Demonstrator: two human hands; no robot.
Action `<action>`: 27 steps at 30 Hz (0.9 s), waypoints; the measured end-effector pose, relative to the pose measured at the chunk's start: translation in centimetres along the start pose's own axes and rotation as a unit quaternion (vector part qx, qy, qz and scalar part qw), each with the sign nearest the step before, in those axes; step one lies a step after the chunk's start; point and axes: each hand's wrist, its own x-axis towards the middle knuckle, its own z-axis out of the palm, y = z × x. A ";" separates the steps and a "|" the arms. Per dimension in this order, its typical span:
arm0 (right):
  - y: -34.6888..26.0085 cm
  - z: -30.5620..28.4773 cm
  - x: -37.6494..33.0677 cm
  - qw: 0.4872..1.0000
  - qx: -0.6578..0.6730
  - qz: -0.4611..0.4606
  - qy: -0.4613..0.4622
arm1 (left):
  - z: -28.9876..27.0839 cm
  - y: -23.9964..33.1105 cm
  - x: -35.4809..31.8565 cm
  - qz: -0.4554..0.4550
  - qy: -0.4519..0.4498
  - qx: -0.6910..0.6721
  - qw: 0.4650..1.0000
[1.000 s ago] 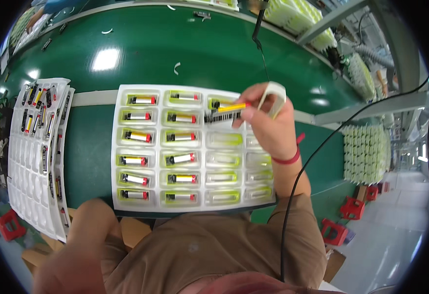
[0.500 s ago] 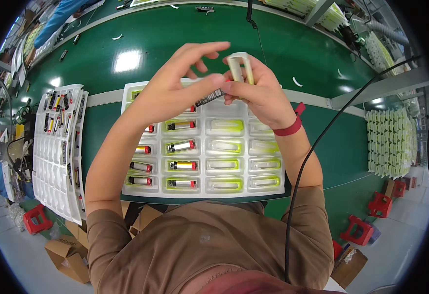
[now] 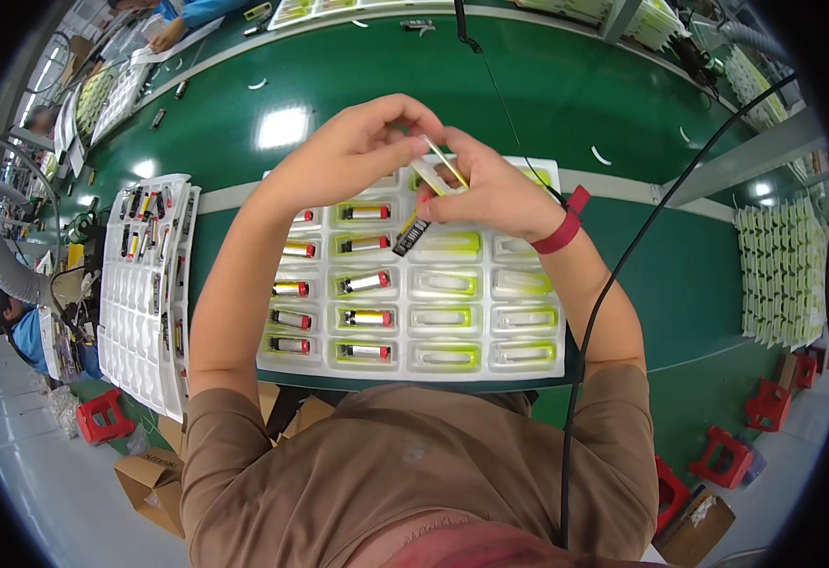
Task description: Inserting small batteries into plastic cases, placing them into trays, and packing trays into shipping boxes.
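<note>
Both hands meet above a white moulded tray (image 3: pixel 528 364) on the green bench. My right hand (image 3: pixel 495 194), with a red wristband (image 3: pixel 566 222), holds a small white tape roll (image 3: pixel 428 177). A small black cell (image 3: pixel 411 237) with a striped label hangs below its fingers. My left hand (image 3: pixel 348 151) pinches the end of a thin yellow tape strip (image 3: pixel 447 163) coming off the roll. In the tray's left columns lie silver cells with red ends (image 3: pixel 367 281) on yellow-green pads. The pockets in its right columns hold no cells.
A second white tray (image 3: pixel 140 312) with small dark parts lies to the left. A black cable (image 3: pixel 613 284) crosses my right forearm. Stacked trays (image 3: pixel 784 275) stand at the right. Red stools (image 3: pixel 102 417) and cardboard boxes (image 3: pixel 149 483) sit on the floor. Another person (image 3: pixel 21 331) works at the left.
My left hand came up from below the bench edge and joined the right one. The right hand lifted the roll and the cell off the tray's top row, and the yellow strip is now drawn out.
</note>
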 end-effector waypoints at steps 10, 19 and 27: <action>-1.8 -0.4 -0.8 0.997 -0.063 0.029 -0.016 | -1.9 -3.9 -3.4 -0.023 0.222 -0.272 0.936; -2.5 0.5 1.5 0.985 0.129 -0.081 0.077 | -3.9 -6.6 -4.6 0.007 0.162 -0.646 0.746; -1.8 1.3 1.2 0.982 0.141 -0.081 0.097 | -3.0 -5.8 -5.0 -0.017 0.156 -0.718 0.678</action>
